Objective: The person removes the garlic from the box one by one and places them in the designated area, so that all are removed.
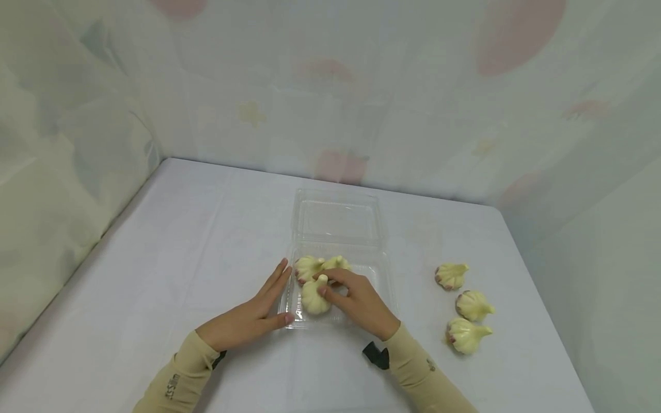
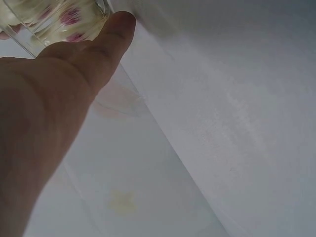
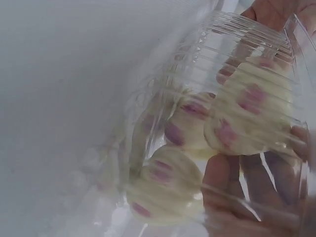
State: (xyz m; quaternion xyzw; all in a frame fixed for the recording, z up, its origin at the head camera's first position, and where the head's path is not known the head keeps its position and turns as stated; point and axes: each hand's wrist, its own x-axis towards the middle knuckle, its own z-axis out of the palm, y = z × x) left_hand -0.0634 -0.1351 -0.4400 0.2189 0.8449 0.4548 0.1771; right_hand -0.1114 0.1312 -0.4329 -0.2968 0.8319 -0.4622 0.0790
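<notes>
A clear plastic clamshell box (image 1: 379, 275) lies on the table with its lid folded back, away from the person. Two garlic bulbs sit in its base, one at the left (image 1: 307, 267) and one beside it (image 1: 338, 263), partly behind the right hand's fingers. My right hand (image 1: 361, 298) pinches a third garlic bulb (image 1: 316, 296) between thumb and fingers, in the near left part of the box. Seen through the box wall in the right wrist view, this held bulb (image 3: 252, 108) shows purple patches. My left hand (image 1: 253, 312) rests with straight fingers along the box's left edge.
Three more garlic bulbs lie on the white table at the right: one farther back (image 1: 451, 276), one in the middle (image 1: 474, 305) and one nearest (image 1: 467, 335). The open lid (image 1: 338, 221) stretches toward the back. Patterned cloth walls (image 1: 330, 115) close off the back and sides.
</notes>
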